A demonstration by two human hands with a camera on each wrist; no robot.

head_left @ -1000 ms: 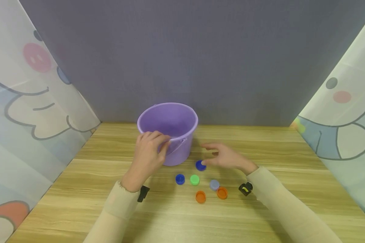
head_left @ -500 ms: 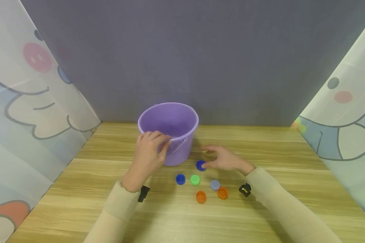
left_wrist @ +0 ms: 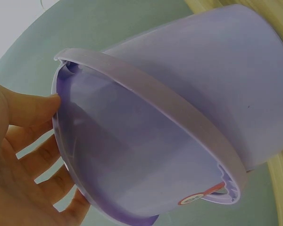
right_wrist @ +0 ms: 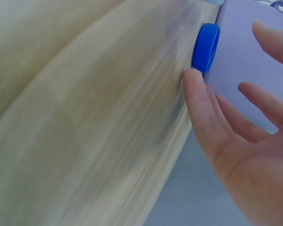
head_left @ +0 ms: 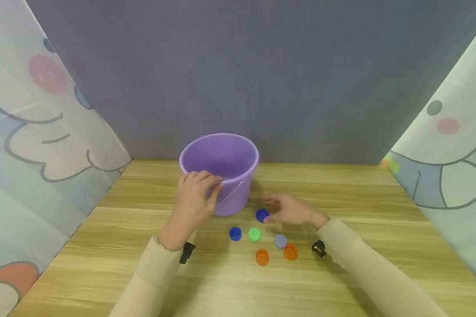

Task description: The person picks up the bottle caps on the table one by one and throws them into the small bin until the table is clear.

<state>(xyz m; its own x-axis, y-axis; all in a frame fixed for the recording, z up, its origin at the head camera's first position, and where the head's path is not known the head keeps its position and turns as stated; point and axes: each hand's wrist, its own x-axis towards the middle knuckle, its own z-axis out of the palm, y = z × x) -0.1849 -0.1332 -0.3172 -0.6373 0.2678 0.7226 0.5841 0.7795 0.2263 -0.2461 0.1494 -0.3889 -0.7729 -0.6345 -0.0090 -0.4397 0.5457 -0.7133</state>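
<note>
A purple bucket stands at the back of the wooden table, slightly left of centre. My left hand holds its near rim, the thumb on one side and the fingers on the other, as the left wrist view also shows. Just right of the bucket lies a blue bottle cap, open side up. My right hand is beside this cap with its fingers spread. In the right wrist view one fingertip is at the edge of the blue cap; whether they touch I cannot tell.
Nearer the front lie another blue cap, a green cap and a pale lilac cap. Two orange caps lie closest to me. A dark grey panel rises behind the table.
My right hand has come slightly down and toward me, its thumb shifting to the near edge of the blue cap. The left hand stays on the bucket rim.
</note>
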